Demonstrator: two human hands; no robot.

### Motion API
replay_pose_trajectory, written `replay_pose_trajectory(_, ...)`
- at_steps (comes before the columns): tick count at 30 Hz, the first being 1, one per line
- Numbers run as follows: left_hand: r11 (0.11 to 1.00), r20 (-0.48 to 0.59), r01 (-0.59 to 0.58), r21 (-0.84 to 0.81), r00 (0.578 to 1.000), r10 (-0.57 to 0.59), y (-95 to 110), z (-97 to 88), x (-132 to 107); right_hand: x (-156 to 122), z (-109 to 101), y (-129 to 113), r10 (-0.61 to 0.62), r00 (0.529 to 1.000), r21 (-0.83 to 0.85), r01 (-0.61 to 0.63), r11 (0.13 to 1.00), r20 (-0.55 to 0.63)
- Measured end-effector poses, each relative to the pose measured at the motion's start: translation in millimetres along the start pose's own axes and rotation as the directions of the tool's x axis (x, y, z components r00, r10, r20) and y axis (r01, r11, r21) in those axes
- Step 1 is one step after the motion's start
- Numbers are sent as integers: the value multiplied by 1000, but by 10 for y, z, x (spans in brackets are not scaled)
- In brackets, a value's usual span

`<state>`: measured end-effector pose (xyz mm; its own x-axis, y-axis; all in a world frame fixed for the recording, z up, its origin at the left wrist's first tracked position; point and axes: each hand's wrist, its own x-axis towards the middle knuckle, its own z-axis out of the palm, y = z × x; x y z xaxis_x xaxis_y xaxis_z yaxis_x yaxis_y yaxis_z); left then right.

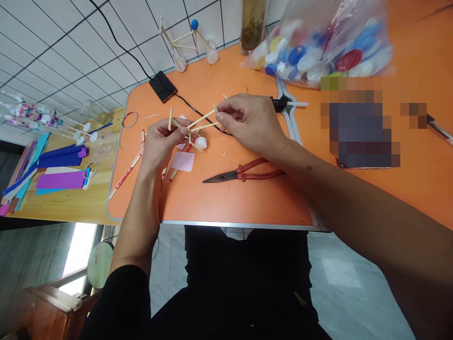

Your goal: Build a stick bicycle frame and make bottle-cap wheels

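My left hand (163,139) pinches one end of a small frame of thin wooden sticks (203,118) above the orange table. My right hand (249,123) has thumb and fingers closed on the frame's other end, where the sticks come together. A white round piece (201,143) shows at the lower side of the frame; I cannot tell whether it is attached. Beneath my hands lie a pink paper square (183,161) and several sticks in red-and-white wrappers (125,175). Long-nose pliers (226,177) with red handles rest below my right hand, untouched.
Against the tiled wall stands a stick model (186,41) with white wheels and a blue ball. Near it are a black phone-like slab (163,86), a cable (120,45), a glass jar (253,26) and a bag of bottle caps (322,52). Coloured strips (60,179) lie left.
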<state>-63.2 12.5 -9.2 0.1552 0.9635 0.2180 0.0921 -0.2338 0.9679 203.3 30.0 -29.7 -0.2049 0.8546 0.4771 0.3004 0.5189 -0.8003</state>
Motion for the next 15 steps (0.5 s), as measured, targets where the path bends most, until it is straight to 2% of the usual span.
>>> replay_pose_trajectory(15,1000,-15,27,-2,1000,-27,43,19,2,1,3,-23,25,1000,54,-24,998,-14)
